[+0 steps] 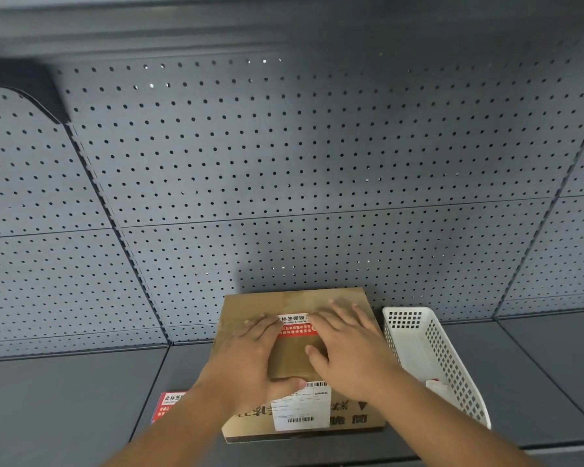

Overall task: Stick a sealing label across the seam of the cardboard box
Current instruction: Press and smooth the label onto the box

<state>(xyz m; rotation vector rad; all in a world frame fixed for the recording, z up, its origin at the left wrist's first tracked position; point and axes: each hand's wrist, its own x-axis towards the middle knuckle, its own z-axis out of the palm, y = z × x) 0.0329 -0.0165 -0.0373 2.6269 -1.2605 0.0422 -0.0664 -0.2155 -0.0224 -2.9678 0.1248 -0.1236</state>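
Cardboard box [297, 362] — brown, taped seam, white shipping label near front; red-and-white sealing label [294, 325] across seam — left hand [250, 357] and right hand [349, 348] pressed flat, fingers spread, gripping nothing.

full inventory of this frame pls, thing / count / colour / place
cardboard box: 1, brown, on the shelf, centre, against the pegboard
sealing label: 1, red and white, on the box top, partly under both hands
shipping label: 1, white with barcodes, near end of the box top
label sheet: 1, red and white, on the shelf left of the box, partly behind the left forearm
basket: 1, white perforated plastic, right of the box; contents unclear
pegboard: grey panels, behind
shelf: grey, underneath
left hand: 1, flat on the box
right hand: 1, flat on the box
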